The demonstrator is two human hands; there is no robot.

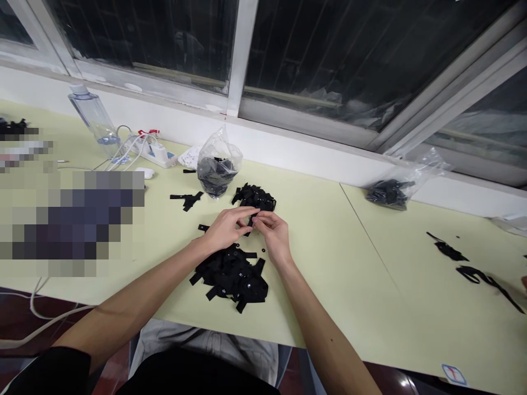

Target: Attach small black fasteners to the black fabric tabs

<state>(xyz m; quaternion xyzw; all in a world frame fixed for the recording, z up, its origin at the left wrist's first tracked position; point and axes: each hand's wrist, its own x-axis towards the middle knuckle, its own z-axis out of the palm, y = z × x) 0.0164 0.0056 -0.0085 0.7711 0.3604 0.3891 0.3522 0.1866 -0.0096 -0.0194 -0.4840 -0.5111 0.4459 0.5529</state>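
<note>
My left hand (228,228) and my right hand (273,232) meet over the table, fingertips nearly touching. Between them is a small black fabric strip (250,224), pinched by my right thumb and fingers; my left thumb and fingers close on its other side. Just beyond my hands lies a heap of black strips (254,196). Nearer to me spreads a larger pile of black strips (234,277), some with small white marks. A small black ring (263,250) rests right of that pile.
Behind the heaps stands a clear bag of black pieces (218,170); another bag (389,193) lies at the right. A bottle (95,118) and power strip (158,152) are at the back left. Black straps (486,277) lie far right, beside a partly visible hand (524,281).
</note>
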